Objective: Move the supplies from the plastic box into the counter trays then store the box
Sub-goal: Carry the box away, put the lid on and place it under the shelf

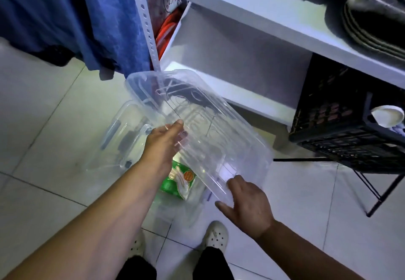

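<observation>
I hold a clear plastic lid [197, 126] tilted above the floor, in front of the white shelf unit. My left hand [164, 144] grips its left long edge, thumb on top. My right hand [247, 203] holds its near corner, with the fingers curled at the rim. Under the lid, the clear plastic box [118, 126] stands open on the tiled floor. A green packet [179, 179] lies inside it, partly hidden by the lid and my left arm. Darker items show through the box's left end, too blurred to name.
The white shelf unit [230, 45] has an open lower bay right behind the lid. A black crate [341, 115] holding a white cup [388, 115] sits on a black wire stand at the right. Blue cloth [98, 17] hangs at the left. My feet are below the box.
</observation>
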Tool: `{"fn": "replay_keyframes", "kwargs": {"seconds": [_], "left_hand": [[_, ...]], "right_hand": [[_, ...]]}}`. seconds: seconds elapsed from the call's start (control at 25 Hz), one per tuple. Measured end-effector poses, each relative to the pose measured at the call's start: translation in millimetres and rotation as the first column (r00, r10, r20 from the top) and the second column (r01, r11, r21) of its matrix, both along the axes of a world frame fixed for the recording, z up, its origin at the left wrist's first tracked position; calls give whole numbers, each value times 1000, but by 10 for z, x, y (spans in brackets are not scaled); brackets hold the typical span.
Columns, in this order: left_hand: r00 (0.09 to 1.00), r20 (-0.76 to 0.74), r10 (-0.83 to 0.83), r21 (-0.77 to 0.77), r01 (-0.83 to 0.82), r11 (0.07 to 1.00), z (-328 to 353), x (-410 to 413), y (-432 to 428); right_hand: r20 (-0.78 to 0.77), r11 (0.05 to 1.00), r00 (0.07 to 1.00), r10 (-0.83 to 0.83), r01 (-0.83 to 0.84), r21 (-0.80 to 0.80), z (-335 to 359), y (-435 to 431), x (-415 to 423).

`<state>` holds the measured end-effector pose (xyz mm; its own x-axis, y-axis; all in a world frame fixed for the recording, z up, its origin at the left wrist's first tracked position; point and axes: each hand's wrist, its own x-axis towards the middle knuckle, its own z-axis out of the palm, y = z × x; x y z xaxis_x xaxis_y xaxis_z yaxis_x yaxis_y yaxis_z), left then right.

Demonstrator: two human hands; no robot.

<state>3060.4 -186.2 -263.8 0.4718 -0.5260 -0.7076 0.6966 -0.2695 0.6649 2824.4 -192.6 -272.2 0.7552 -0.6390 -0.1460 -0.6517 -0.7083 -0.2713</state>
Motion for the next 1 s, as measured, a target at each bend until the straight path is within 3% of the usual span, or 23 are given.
{"fn": "replay_keyframes", "kwargs": {"seconds": [0.28,0.52,0.6,0.72,0.84,0.92,1.0], "left_hand": [[988,-76,138,183,-122,975,-680,513,1186],[996,3,89,456,-81,886,-1380,804,1802],[996,79,49,575,-86,814,-1572,829,1910],[995,104,7,633,-71,771,-1845,814,2017],[995,101,-25,656,-47,754,-2081,738,2067],[991,128,-30,675,-65,735,-2206,689,2091],[982,177,-67,693,-76,717,-2293,652,2114]], "right_hand": [[16,960,964,265,-262,-94,-636,455,419],[-36,933,933,358,-357,40,-1328,1004,795],[-10,965,966,257,-256,62,-1499,1090,733],[-40,977,982,-184,187,98,-1704,1107,572],[-121,794,808,-577,589,147,-1881,1048,407],[-139,706,733,-666,679,200,-1965,1036,375],[-120,686,726,-677,682,254,-2044,1040,368]]}}
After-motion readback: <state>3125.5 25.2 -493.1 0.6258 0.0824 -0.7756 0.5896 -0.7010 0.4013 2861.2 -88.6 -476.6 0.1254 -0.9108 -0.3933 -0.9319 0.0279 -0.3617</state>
